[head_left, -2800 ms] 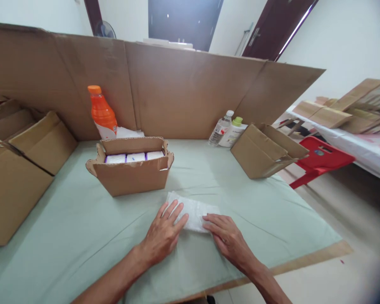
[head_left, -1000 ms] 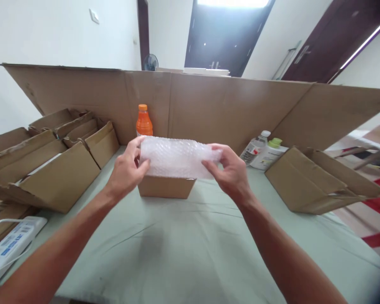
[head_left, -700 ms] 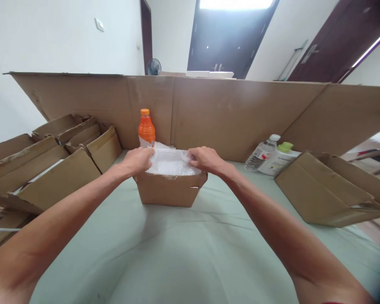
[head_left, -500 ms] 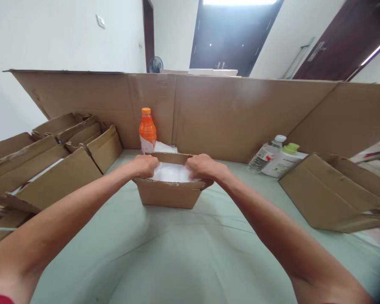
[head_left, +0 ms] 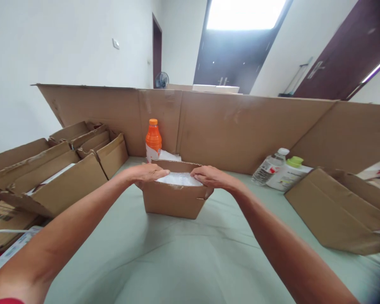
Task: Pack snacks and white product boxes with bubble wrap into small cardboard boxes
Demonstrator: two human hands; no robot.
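Observation:
A small open cardboard box (head_left: 172, 202) stands on the pale green table cloth (head_left: 177, 257) in front of me. White bubble wrap (head_left: 179, 180) lies inside it, level with the rim. My left hand (head_left: 147, 173) rests flat on the left part of the wrap, fingers stretched toward the middle. My right hand (head_left: 210, 177) lies flat on the right part, its fingertips close to those of the left. Whatever lies under the wrap is hidden.
An orange bottle (head_left: 153, 140) stands just behind the box. A tall cardboard wall (head_left: 240, 131) runs along the table's back. Flattened and open cardboard boxes (head_left: 60, 169) pile up at the left. Two pale bottles (head_left: 280, 171) and another open box (head_left: 338, 207) sit at the right.
I lifted the bubble wrap from the table, lowered it into the small box, and now both hands lie flat on top of it instead of gripping its ends.

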